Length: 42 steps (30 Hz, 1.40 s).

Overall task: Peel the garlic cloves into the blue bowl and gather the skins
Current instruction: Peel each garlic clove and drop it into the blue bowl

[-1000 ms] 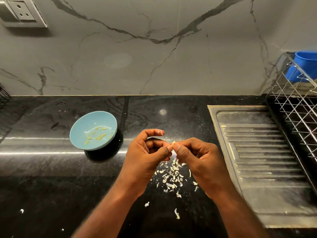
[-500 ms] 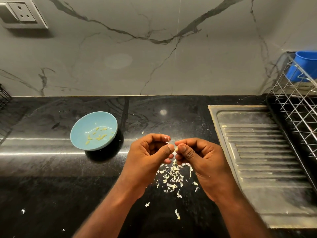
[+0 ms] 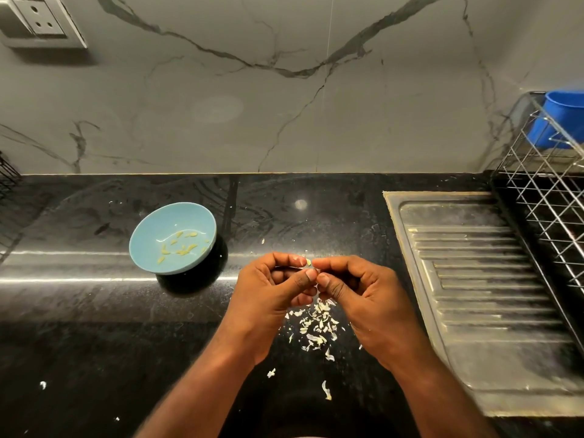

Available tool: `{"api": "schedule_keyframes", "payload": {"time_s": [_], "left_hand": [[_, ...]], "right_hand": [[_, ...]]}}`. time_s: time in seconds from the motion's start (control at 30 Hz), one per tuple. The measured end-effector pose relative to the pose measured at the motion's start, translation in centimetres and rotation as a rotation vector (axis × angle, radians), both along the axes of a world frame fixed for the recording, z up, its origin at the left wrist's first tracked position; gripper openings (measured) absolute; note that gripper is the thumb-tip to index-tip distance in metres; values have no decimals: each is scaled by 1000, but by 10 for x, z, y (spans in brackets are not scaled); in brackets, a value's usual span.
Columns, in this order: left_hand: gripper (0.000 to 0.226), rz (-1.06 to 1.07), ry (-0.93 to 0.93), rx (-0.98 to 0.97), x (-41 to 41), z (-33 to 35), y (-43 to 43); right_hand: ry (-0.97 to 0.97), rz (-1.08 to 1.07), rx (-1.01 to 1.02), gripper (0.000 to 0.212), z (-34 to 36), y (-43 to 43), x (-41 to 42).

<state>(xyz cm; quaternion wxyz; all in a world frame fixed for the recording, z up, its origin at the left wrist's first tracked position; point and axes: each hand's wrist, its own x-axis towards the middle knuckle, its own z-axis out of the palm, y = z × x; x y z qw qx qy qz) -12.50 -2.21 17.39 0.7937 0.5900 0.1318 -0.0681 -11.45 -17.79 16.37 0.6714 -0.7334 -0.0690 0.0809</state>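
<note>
A small garlic clove (image 3: 308,262) is pinched between the fingertips of my left hand (image 3: 271,295) and my right hand (image 3: 363,298), which meet above the black counter. Only a sliver of the clove shows between the fingers. Directly below the hands lies a pile of white garlic skins (image 3: 317,327). The light blue bowl (image 3: 148,248) sits tilted on the counter to the left of my left hand, with several yellowish peeled cloves (image 3: 181,246) inside.
A steel sink drainboard (image 3: 483,295) lies to the right. Beyond it stands a wire dish rack (image 3: 550,197) holding a blue container (image 3: 559,121). Stray skin flakes (image 3: 326,390) dot the black counter (image 3: 79,343). A wall socket (image 3: 41,22) is at the top left.
Both hands have shifted slightly down and their fingertips have worked round the clove. A few more skin bits lie below. The bowl has not moved.
</note>
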Motion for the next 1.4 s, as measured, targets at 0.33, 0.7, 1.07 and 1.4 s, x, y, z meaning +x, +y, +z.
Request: {"api": "schedule_keyframes", "payload": {"time_s": [0.33, 0.7, 1.07, 1.4], "left_hand": [[51, -35, -59, -14, -1, 11, 1], [38, 48, -197, 139, -1, 12, -2], [45, -9, -73, -74, 1, 11, 2], [50, -25, -71, -86, 3, 16, 4]], "right_hand": [[2, -87, 16, 16, -2, -1, 4], [-31, -52, 45, 18, 5, 1, 2], [53, -80, 212, 17, 8, 4, 1], [-8, -90, 104, 16, 9, 4, -2]]}}
